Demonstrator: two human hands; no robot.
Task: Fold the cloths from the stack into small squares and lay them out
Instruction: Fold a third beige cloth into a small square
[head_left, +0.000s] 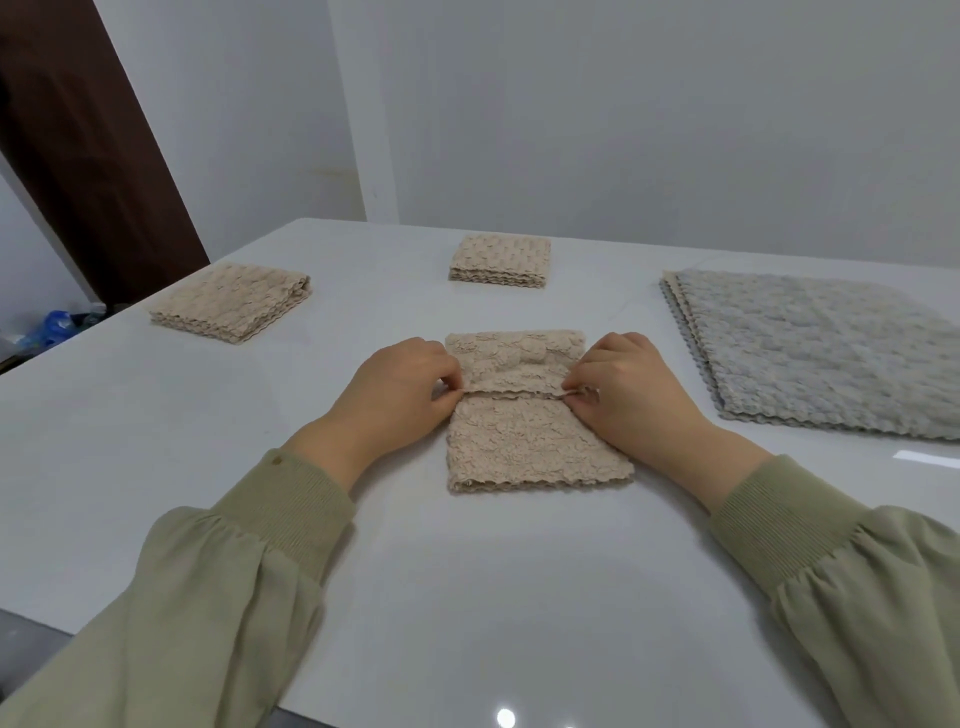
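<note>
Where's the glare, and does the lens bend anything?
Head view: a small glare spot on the glossy table at the bottom edge, a paler streak by the grey stack. Head view: soft even light, faint shadows under the left hand and right hand pinching the beige cloth. Head view: the wide angle stretches the sleeves.

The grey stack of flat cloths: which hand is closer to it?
Right. The right hand pinches the beige cloth on the side towards the grey stack; the left hand pinches the far side, with the cloth between.
</note>
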